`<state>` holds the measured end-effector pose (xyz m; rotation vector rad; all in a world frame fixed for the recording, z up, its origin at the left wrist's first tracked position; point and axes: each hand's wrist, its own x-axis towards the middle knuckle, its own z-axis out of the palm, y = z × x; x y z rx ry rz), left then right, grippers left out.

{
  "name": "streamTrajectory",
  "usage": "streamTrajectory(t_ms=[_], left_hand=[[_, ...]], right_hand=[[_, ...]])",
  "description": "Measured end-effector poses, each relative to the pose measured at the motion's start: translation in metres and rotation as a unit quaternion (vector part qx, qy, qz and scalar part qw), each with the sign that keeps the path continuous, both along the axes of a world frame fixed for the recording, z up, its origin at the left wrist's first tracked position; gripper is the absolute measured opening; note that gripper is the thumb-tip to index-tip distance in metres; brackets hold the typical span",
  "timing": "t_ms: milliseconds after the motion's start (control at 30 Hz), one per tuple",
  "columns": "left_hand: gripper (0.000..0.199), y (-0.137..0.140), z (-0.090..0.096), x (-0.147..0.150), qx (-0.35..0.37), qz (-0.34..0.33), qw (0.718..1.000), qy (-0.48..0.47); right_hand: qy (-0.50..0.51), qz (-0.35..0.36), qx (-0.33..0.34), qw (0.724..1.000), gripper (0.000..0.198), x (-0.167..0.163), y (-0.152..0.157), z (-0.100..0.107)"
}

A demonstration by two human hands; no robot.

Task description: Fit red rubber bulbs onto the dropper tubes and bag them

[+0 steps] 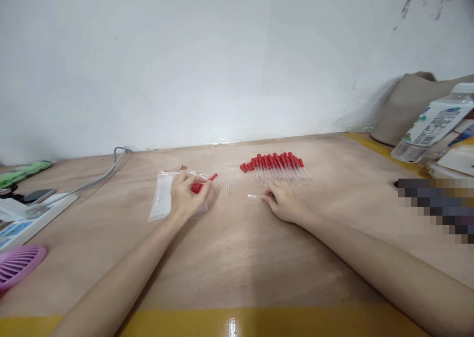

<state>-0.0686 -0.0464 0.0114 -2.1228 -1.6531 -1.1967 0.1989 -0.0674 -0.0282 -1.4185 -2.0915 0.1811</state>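
Observation:
My left hand [185,196] is closed over a clear plastic bag [160,204], pinching a red rubber dropper bulb [212,177] between thumb and fingertip. More red rubber [196,187] shows inside the curled fingers. In my right hand [282,202] is a thin clear glass dropper tube [255,196], its end pointing left toward the other hand. Bare glass tubes [226,179] lie side by side between the hands. Just beyond my right hand is a row of droppers [276,162] with red bulbs fitted, their thin tips toward me.
On the left are a white power strip [44,218], a grey cable [99,179], a phone [39,196] and a pink fan [22,265]. At right stand a plastic bottle [431,125] and a beige bag [402,107]. A white wall [229,65] closes off the back of the table.

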Motion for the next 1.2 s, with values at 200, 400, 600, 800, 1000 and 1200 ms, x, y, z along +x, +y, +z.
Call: streamTrajectory(t_ms=[200,400,600,800,1000,1200], left_hand=[[0.014,-0.028,-0.020,0.032,-0.089,-0.211,0.971,0.067],[0.026,-0.030,-0.024,0.037,-0.134,-0.236,0.961,0.053],[0.023,-0.022,-0.033,0.043,-0.148,-0.271,0.949,0.059],[0.019,-0.021,-0.029,0.043,-0.121,-0.284,0.951,0.004],[0.022,-0.027,-0.026,0.043,-0.171,-0.279,0.944,-0.037],[0.024,-0.031,-0.026,0.045,-0.216,-0.277,0.934,-0.063]], right_hand=[[0.033,-0.038,-0.011,0.999,0.011,0.006,0.002,-0.009],[0.112,-0.002,0.007,0.994,0.008,0.006,0.003,-0.013],[0.087,0.107,0.103,0.985,0.021,0.002,-0.002,-0.011],[0.049,0.132,0.121,0.983,0.021,0.000,-0.009,-0.006],[0.049,0.140,0.121,0.982,0.016,-0.002,-0.013,-0.004],[0.051,0.161,0.121,0.978,0.015,-0.004,-0.013,-0.006]])
